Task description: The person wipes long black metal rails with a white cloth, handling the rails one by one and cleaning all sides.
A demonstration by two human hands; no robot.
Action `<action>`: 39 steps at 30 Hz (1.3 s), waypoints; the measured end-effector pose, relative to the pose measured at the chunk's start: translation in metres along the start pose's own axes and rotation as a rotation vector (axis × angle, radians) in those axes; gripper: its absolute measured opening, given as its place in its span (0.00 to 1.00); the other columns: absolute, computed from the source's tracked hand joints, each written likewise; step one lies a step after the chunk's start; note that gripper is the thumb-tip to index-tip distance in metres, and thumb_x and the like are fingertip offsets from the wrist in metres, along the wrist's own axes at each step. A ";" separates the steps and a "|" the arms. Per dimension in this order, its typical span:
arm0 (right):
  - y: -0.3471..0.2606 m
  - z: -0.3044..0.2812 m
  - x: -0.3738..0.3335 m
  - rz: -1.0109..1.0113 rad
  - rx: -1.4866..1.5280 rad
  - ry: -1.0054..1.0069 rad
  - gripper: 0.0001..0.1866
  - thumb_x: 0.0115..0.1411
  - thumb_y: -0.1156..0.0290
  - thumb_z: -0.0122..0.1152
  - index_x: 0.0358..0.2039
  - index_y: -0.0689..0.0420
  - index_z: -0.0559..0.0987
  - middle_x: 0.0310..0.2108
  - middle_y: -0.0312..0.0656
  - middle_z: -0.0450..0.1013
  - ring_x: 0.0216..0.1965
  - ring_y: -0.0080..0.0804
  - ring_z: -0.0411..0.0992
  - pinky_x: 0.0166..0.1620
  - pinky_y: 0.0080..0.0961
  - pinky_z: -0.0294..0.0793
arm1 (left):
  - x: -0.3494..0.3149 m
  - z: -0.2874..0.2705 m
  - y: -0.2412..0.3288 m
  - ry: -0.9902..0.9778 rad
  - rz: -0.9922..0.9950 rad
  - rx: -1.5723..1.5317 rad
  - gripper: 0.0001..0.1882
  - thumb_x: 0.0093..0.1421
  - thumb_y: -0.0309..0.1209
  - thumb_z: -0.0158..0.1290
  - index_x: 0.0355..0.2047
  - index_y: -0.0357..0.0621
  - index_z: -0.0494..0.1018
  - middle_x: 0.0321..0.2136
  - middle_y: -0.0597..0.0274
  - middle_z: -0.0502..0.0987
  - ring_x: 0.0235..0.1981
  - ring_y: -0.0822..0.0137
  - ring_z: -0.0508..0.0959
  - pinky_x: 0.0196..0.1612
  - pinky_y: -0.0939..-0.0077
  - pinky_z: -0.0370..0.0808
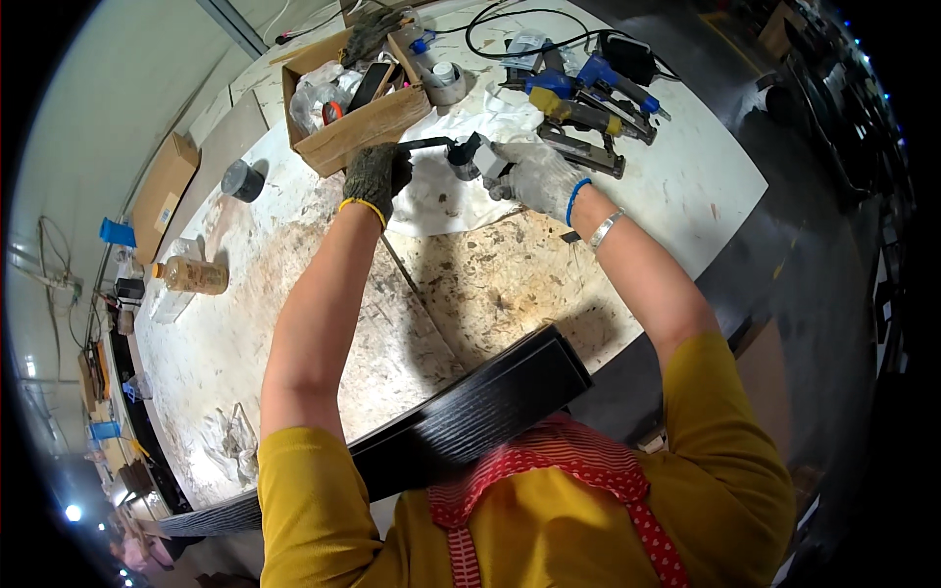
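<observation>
My left hand (371,178), in a dark, dirty knit glove, is closed on a thin black-handled tool (426,143). The tool reaches right to a small dark container (463,160); whether its tip is inside, I cannot tell. My right hand (539,178), in a pale glove, is closed round a small light-grey block-shaped piece (490,161) right beside that container. Both hands are over a white cloth (453,208) on the stained table. In front of my body, a long black ridged board (490,402) lies across the near table edge.
An open cardboard box (358,132) of odds and ends stands beyond my left hand. Several nail guns (588,116) and a black cable lie at the far right. A white tub (446,86), a dark-grey can (242,181) and a yellowish bottle (194,275) stand on the table.
</observation>
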State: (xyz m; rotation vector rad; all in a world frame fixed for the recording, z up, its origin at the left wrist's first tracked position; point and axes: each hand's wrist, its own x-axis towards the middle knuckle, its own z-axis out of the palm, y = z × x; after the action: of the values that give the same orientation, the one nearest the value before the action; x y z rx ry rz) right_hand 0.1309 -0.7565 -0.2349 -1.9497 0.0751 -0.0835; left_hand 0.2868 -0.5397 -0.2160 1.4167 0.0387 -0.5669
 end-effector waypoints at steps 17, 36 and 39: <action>-0.070 0.007 -0.016 0.383 0.112 0.009 0.18 0.60 0.90 0.52 0.48 0.61 0.78 0.40 0.42 0.79 0.39 0.24 0.77 0.37 0.20 0.83 | -0.021 0.015 -0.028 -0.096 -0.121 -0.329 0.03 0.61 0.24 0.53 0.30 0.39 0.73 0.23 0.60 0.75 0.23 0.67 0.76 0.29 0.79 0.78; -0.052 0.018 -0.015 0.196 -0.525 0.098 0.21 0.56 0.73 0.58 0.51 0.59 0.76 0.44 0.53 0.78 0.46 0.48 0.76 0.52 0.36 0.77 | 0.032 -0.018 -0.077 -0.088 0.608 0.698 0.06 0.53 0.28 0.57 0.30 0.41 0.81 0.28 0.44 0.79 0.27 0.45 0.79 0.32 0.59 0.74; -0.059 0.012 -0.021 0.191 -0.531 0.068 0.21 0.56 0.74 0.58 0.51 0.62 0.75 0.46 0.55 0.77 0.47 0.48 0.76 0.53 0.36 0.76 | 0.011 -0.005 -0.055 -0.127 0.233 0.256 0.06 0.55 0.28 0.56 0.26 0.41 0.80 0.24 0.50 0.79 0.25 0.52 0.80 0.30 0.62 0.75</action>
State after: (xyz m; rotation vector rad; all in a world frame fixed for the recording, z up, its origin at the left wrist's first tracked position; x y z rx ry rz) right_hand 0.1115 -0.7219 -0.1848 -2.4576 0.3586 -0.0020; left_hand 0.2760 -0.5410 -0.2714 1.6034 -0.3062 -0.4780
